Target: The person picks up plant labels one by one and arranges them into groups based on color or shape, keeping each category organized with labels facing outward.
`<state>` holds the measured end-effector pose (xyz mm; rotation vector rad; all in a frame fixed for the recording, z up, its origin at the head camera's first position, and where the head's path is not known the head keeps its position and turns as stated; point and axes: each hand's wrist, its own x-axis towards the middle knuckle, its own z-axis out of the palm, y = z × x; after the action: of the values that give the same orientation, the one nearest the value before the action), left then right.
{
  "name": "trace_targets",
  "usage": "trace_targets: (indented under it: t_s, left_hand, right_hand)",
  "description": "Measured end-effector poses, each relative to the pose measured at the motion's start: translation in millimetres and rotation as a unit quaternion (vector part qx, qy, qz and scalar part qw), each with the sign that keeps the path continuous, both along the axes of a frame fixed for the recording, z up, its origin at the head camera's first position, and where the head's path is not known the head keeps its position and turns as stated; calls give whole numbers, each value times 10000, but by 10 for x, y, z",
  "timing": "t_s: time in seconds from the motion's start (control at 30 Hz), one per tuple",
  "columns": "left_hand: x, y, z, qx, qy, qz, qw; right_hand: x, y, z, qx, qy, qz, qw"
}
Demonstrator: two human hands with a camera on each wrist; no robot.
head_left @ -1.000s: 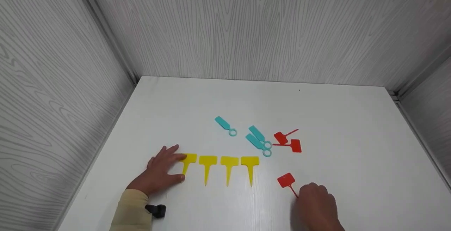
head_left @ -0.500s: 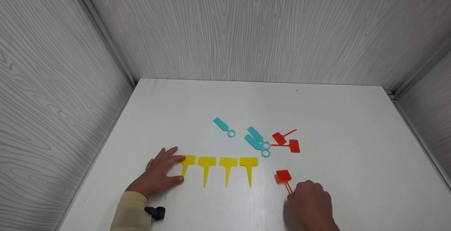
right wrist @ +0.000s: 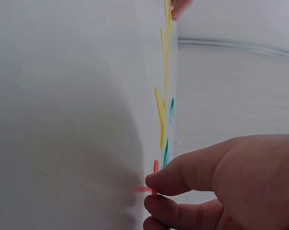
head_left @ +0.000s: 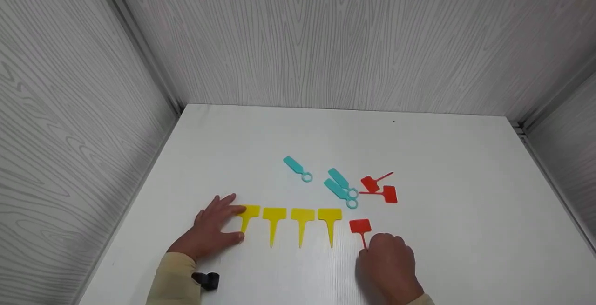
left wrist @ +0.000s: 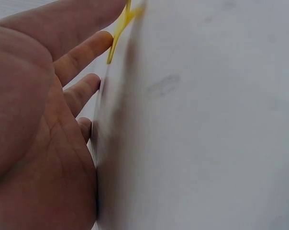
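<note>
Right hand (head_left: pixel 389 263) pinches a red tag (head_left: pixel 360 226) by its stem; left hand (head_left: pixel 212 229) — spread wide — touches the leftmost yellow tag (head_left: pixel 252 211), well short of the white tabletop (head_left: pixel 260 130)'s far edge.

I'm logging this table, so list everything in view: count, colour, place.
yellow tags: four, yellow, front row
held red tag: one, red, right of that row
other red tags: two, red, behind held one
turquoise tags: three, turquoise, behind yellow row
tabletop: one, white, below the tags
speck: one, dark, near back edge
walls: three, grey, left, back and right
black object: one, black, by left wrist
sleeves: two, beige, at the wrists
left hand: one, bare, at leftmost yellow tag
right hand: one, bare, pinching held red tag
</note>
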<state>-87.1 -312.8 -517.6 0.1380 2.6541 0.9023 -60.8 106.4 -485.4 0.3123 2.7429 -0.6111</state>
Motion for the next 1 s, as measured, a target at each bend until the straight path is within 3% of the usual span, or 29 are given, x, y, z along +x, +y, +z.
trace_targets:
  t_s: [0.43, 0.73, 1.0]
  left_hand:
    - [-11, 24, -9, -141, -47, 158, 9998]
    - [-76, 49, 26, 4, -58, 6, 10000]
    - [-53, 79, 68, -11, -75, 288, 9996]
  right_hand:
    - [-128, -140, -42, 1, 159, 200, 9997]
    - [-57, 31, 10, -397, -87, -314, 9987]
    - [-18, 331, 33, -544, -431, -552, 9961]
